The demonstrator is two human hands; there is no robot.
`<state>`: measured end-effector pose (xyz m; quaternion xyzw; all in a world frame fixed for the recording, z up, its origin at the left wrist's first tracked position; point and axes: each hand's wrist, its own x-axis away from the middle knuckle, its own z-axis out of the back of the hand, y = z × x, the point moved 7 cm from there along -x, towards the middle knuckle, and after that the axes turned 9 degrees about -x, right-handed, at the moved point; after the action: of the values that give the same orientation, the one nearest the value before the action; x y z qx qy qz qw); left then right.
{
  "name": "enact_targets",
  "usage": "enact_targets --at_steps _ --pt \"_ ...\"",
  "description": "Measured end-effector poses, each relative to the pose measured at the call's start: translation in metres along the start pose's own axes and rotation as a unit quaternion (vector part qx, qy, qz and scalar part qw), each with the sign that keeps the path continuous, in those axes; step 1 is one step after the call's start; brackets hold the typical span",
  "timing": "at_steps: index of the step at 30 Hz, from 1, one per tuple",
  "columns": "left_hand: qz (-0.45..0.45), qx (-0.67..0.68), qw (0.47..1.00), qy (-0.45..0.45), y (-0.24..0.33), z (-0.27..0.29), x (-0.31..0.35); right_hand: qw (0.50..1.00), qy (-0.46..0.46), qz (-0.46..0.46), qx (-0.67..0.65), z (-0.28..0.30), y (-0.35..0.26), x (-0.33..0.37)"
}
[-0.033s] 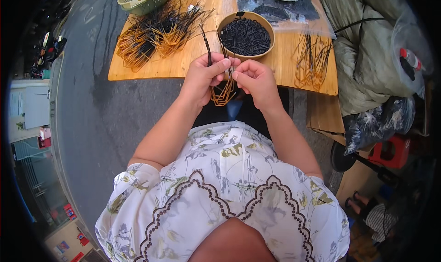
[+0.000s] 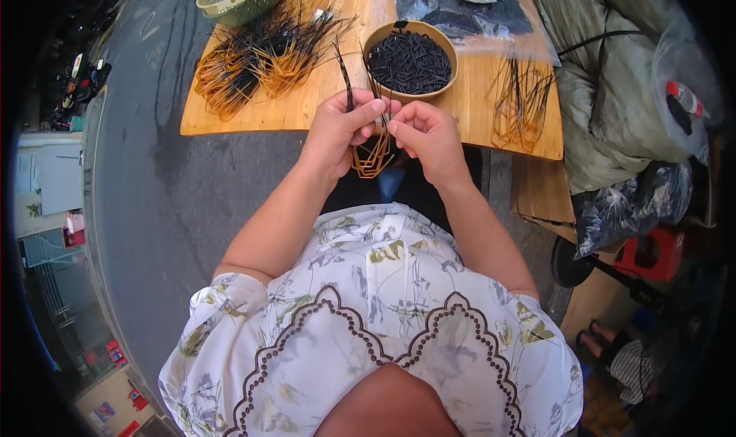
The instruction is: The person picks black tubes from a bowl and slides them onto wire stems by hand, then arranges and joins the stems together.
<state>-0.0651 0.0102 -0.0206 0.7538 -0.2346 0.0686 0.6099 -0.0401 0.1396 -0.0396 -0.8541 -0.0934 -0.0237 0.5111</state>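
Observation:
My left hand (image 2: 341, 126) is closed round a small bunch of bent copper-coloured wires (image 2: 372, 162). Their bent ends hang below the fingers, and dark ends stick up above. Close against it, my right hand (image 2: 425, 134) pinches at the same wires with thumb and forefinger; any small piece between those fingertips is hidden. Just beyond both hands, a round tan bowl (image 2: 454, 75) holds many short black tubes (image 2: 410, 61). A large heap of similar bent wires (image 2: 230, 73) lies at the table's left, and a smaller group (image 2: 523, 103) lies at its right.
The wooden table (image 2: 468, 119) ends just in front of me. At its far left stands a green basket (image 2: 257, 6); a clear plastic bag of black pieces (image 2: 468, 19) lies at the back. Large grey-green sacks (image 2: 602, 107) crowd the right side, above a red stool (image 2: 659, 253).

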Motion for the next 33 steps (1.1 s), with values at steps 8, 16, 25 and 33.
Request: enact_targets --at_steps 8,16,25,33 --pt "-0.044 -0.077 0.996 -0.025 0.002 -0.006 0.003 0.996 0.058 0.048 -0.049 0.015 -0.037 -0.009" --pt "-0.019 -0.076 0.997 -0.014 -0.001 -0.011 0.002 0.997 0.01 0.051 -0.051 0.009 -0.031 -0.011" --pt "-0.028 -0.073 0.997 -0.025 -0.009 -0.02 -0.001 0.992 0.041 0.116 0.027 0.009 -0.024 -0.002" --pt "-0.047 -0.104 0.993 -0.029 -0.007 -0.009 0.003 0.999 0.013 0.049 -0.01 0.018 -0.028 0.009"
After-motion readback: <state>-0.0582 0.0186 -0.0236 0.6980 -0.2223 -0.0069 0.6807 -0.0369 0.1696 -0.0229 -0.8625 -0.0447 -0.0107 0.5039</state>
